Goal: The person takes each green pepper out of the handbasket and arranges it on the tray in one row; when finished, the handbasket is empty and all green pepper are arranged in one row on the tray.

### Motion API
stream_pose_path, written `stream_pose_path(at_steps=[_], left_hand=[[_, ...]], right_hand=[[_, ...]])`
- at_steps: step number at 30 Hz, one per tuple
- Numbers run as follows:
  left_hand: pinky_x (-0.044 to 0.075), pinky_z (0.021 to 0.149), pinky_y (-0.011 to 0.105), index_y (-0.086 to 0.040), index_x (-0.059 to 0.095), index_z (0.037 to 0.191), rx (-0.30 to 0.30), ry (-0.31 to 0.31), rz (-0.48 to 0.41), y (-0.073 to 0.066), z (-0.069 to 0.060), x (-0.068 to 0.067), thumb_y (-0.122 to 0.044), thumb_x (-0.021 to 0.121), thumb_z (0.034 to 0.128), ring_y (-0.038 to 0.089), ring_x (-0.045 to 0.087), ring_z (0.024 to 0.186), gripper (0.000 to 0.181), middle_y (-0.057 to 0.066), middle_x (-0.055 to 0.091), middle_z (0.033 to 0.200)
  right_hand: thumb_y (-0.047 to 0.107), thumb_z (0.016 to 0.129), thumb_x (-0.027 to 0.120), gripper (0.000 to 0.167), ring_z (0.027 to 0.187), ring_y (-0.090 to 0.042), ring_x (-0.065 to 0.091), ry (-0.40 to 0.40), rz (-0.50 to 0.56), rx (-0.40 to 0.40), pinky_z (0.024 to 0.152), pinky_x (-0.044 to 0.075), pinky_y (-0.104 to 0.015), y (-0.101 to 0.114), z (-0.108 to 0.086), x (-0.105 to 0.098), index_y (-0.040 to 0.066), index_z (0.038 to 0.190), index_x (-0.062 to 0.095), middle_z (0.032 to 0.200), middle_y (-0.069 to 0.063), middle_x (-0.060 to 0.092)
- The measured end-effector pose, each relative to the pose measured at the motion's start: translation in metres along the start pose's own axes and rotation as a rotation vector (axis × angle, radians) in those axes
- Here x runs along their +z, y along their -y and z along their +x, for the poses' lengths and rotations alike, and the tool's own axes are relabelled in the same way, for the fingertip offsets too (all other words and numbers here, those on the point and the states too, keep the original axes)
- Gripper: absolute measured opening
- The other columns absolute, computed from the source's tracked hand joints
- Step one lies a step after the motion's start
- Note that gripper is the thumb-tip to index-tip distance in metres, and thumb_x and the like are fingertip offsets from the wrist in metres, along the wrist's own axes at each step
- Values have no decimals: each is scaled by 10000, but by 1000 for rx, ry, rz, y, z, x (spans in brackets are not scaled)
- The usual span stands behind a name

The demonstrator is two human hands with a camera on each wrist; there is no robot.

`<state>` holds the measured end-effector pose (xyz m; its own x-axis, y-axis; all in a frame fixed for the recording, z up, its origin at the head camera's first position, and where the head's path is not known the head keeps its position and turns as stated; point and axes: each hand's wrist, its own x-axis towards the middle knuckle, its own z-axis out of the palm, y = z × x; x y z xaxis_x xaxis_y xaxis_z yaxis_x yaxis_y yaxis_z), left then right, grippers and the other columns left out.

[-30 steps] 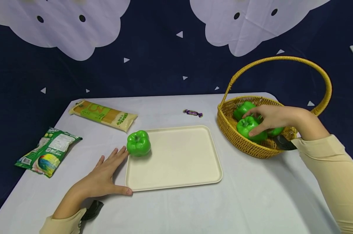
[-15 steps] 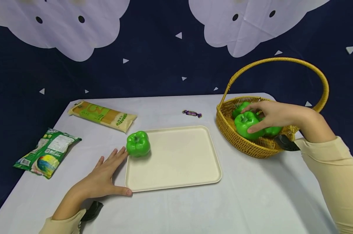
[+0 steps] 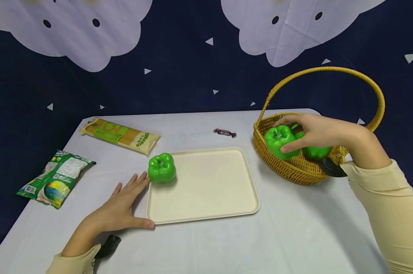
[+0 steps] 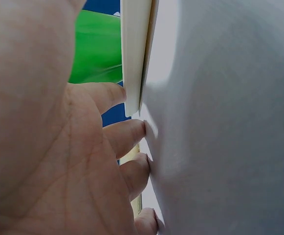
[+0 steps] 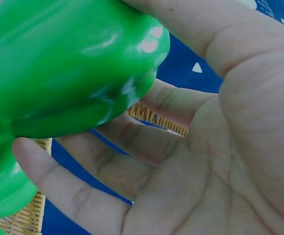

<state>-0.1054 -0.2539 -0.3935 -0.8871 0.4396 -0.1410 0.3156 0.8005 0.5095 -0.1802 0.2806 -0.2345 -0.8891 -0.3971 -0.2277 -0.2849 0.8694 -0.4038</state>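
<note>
My right hand (image 3: 324, 131) grips a green bell pepper (image 3: 281, 141) between thumb and fingers, above the left side of the wicker basket (image 3: 288, 173). In the right wrist view the fingers lie under and beside this bell pepper (image 5: 73, 63). Another green bell pepper (image 3: 316, 153) lies in the basket below my palm; more green shows behind the hand, partly hidden. Spread out on the table, my left hand (image 3: 118, 211) touches the left edge of the cream tray (image 3: 206, 190) with thumb and fingertips. One bell pepper (image 3: 162, 168) sits on the tray's upper left corner.
A purple-wrapped candy (image 3: 225, 133) lies behind the tray. At the back left is a pack of noodles (image 3: 120, 136), with a green snack bag (image 3: 57, 178) nearer the left edge. The basket's tall handle (image 3: 329, 69) arches over the right side.
My right hand has raised the bell pepper from among the others and shifted it left toward the basket's left rim. The left hand and the tray have stayed put.
</note>
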Motion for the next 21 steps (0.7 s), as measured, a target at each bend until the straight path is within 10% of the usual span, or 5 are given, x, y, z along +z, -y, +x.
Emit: stream_pose_path(at_steps=[10,21], left_hand=[[30,1227,851,-84,263,1710,-7,-2,3,0,0,1,-723,944,608,558,108,1639,1445,221,195,1790],[34,1222,857,-77,269,1707,-2,-4,7,-1,0,0,-724,944,609,560,114,1637,1442,226,202,1786]], right_hand=[[416,895,887,710,1280,-365,683,-22,29,-44,1073,567,-573,16,7,2,182,1499,595,1427,-75,666],[398,894,894,643,1222,-269,695,-36,77,-106,1050,584,-496,28,17,8,222,1450,624,1349,-23,694]])
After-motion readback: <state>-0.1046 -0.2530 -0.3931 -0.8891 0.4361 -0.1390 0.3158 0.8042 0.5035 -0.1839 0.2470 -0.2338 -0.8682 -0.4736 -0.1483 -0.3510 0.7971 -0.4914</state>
